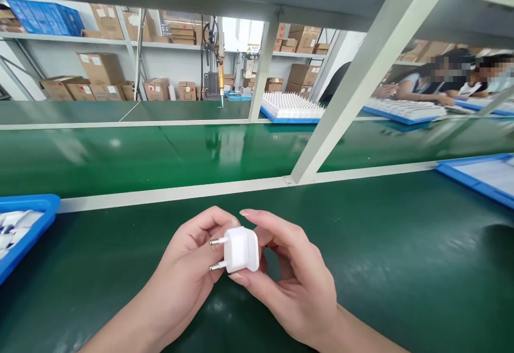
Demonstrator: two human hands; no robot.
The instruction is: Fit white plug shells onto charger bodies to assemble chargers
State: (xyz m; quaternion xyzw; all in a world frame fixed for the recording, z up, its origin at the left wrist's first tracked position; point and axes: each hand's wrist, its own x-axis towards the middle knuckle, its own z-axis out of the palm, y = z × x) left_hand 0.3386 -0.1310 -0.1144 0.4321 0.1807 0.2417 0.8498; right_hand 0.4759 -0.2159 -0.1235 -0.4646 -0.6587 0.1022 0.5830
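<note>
The left hand (188, 256) is grasping a white two-pin plug adapter (241, 249) from the left side, with its fingers curling around the body. The right hand (297, 283) is clasping the same adapter from the right, its thumb and fingertips (249, 212) pressing on the far and near edges. Both hands are closed on it and are holding it just above the green table (401, 246), not touching the surface as far as the view shows. The adapter's two metal pins (217, 252) are pointing left.

Near the left edge, a blue tray (28, 230) is sitting on the table, holding white pieces too blurred to tell apart. Another blue tray (474, 179) is lying further right, partly cut off by the frame. A pale metal upright (361, 74) is rising from the table's far edge.

Beyond it, a farther green table (140, 147) is carrying blue-edged trays packed with rows of white parts (291, 107). A brass-coloured electric screwdriver (220, 74) is hanging above that table, and cardboard boxes (100, 69) are filling white shelves (64, 38) behind it. At the far right, two co-workers (425, 85) are leaning over the trays, well apart from the person's own hands.
</note>
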